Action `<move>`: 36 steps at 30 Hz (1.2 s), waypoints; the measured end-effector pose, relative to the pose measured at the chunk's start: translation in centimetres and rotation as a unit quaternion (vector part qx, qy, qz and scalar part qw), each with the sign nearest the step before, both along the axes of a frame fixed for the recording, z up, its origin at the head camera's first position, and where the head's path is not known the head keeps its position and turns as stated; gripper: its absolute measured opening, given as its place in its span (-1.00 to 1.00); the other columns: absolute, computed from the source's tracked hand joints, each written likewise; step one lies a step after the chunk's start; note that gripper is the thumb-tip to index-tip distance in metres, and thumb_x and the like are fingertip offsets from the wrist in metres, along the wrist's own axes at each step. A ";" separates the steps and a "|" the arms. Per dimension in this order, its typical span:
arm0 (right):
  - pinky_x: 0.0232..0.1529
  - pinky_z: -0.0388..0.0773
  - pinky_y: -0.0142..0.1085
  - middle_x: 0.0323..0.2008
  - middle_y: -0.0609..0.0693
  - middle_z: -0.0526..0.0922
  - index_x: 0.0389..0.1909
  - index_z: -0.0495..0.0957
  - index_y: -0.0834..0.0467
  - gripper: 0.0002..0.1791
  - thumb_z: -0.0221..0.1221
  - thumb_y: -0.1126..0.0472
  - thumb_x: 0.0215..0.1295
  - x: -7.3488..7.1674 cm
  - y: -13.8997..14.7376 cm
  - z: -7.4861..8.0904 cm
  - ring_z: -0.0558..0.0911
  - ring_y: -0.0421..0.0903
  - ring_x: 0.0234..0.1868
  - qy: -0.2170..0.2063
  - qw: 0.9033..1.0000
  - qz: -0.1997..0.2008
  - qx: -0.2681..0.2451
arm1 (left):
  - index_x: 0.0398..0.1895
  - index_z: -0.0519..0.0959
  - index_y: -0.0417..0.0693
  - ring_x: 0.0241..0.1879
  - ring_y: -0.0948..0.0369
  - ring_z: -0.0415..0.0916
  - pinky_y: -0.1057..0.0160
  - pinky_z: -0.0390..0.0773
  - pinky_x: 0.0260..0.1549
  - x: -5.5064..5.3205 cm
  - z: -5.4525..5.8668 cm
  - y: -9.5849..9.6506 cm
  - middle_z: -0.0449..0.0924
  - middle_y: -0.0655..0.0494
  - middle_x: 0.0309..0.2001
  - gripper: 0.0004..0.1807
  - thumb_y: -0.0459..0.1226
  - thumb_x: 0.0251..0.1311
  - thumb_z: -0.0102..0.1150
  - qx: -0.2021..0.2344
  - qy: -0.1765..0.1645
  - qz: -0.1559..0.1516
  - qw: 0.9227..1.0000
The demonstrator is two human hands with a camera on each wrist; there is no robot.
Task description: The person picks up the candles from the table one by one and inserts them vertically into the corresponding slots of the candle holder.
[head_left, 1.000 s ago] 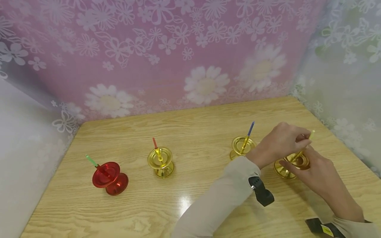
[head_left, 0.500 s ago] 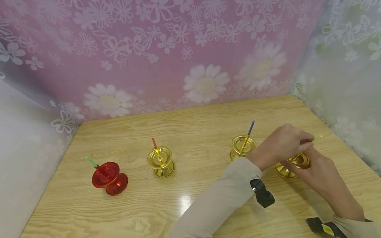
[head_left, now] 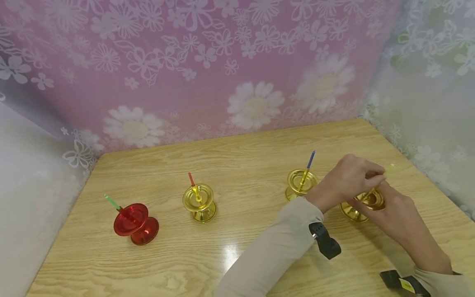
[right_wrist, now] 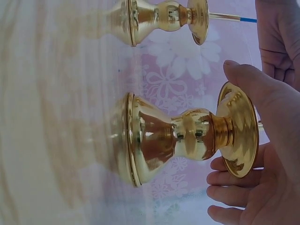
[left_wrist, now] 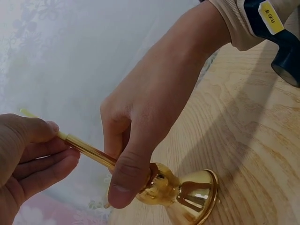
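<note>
My left hand [head_left: 350, 177] pinches a thin yellow candle [left_wrist: 61, 135] between thumb and fingers, right at the top of a gold candle holder's stem [left_wrist: 91, 152]. That gold candle holder [right_wrist: 154, 136] stands at the right of the table. Around its dish [right_wrist: 241, 133] my right hand [head_left: 398, 212] grips, with the thumb over one side of the rim and fingers under the other. In the head view the yellow candle [head_left: 391, 168] leans right past the left fingertips, and the hands hide part of the dish.
Left of my hands stands a gold holder [head_left: 297, 181] with a blue candle [head_left: 311, 159]. Farther left are a gold holder [head_left: 198, 200] with a red candle [head_left: 191, 178] and a red holder [head_left: 131, 220] with a green candle [head_left: 111, 202]. A flowered pink cloth [head_left: 185, 103] hangs behind the table.
One second ago the yellow candle stood nearly upright above the left fingers; it now leans to the right. The right hand keeps its grip on the dish, and the other holders stay put.
</note>
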State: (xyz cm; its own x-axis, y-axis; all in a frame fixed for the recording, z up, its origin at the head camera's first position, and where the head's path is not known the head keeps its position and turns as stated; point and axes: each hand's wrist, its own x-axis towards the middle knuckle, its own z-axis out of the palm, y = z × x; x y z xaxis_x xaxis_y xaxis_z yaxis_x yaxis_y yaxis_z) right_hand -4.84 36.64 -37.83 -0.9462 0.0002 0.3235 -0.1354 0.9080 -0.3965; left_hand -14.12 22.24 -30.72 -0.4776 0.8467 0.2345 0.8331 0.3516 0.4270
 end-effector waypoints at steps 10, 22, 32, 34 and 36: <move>-0.59 0.43 -0.05 -0.26 0.42 0.57 0.29 0.27 0.35 -0.16 0.39 0.00 0.11 0.0 0.0 0.0 0.55 0.20 -0.46 -0.008 1.000 -0.002 -0.009 | -0.20 0.65 0.13 -0.53 0.52 0.39 0.67 0.29 -0.45 -0.1 -0.5 -0.1 0.56 0.41 -0.46 -0.81 -0.16 0.42 0.01 0.007 0.007 -0.009 1.000; -0.58 0.43 -0.10 -0.33 0.30 0.59 0.23 0.32 0.33 -0.23 0.37 -0.01 0.13 0.1 -0.2 0.1 0.55 0.13 -0.46 -0.030 0.999 -0.014 -0.011 | -0.17 0.66 0.12 -0.45 0.59 0.40 0.70 0.30 -0.38 0.1 -1.2 -0.5 0.62 0.41 -0.35 -0.85 -0.16 0.37 0.09 0.033 -0.032 -0.008 0.999; -0.57 0.46 0.03 -0.18 0.53 0.51 0.07 0.43 0.40 -0.34 0.36 -0.01 0.15 0.0 -0.2 0.0 0.53 0.44 -0.30 -0.030 0.999 -0.016 -0.013 | 0.05 0.64 0.03 -0.25 0.60 0.54 0.72 0.36 -0.30 0.1 -2.1 -0.7 0.69 0.31 -0.14 -0.70 -0.15 0.29 0.20 0.045 -0.058 -0.009 0.997; -0.50 0.46 0.19 -0.15 0.54 0.51 0.02 0.46 0.39 -0.40 0.36 0.02 0.16 0.0 -0.2 0.0 0.40 0.61 -0.06 -0.025 0.999 -0.013 -0.019 | 0.05 0.64 0.05 -0.24 0.59 0.54 0.72 0.36 -0.29 0.2 -2.2 -0.8 0.69 0.32 -0.13 -0.70 -0.14 0.30 0.18 0.045 -0.054 -0.004 0.997; -0.42 0.43 0.30 -0.15 0.51 0.51 0.01 0.46 0.40 -0.41 0.36 0.03 0.16 0.0 -0.1 0.0 0.27 0.66 0.08 -0.022 0.999 -0.012 -0.019 | 0.06 0.64 0.08 -0.28 0.60 0.53 0.72 0.35 -0.31 0.5 -2.3 -1.0 0.68 0.35 -0.13 -0.71 -0.13 0.34 0.14 0.036 -0.038 0.006 0.999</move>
State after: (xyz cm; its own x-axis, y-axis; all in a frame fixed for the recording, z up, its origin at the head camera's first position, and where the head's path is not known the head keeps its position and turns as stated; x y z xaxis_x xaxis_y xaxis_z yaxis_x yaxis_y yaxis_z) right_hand -4.83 36.58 -37.88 -0.9592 0.0346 0.2807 -0.0954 0.8947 -0.4364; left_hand -13.60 21.22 -33.00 -0.5057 0.8236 0.2567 0.7936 0.3275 0.5128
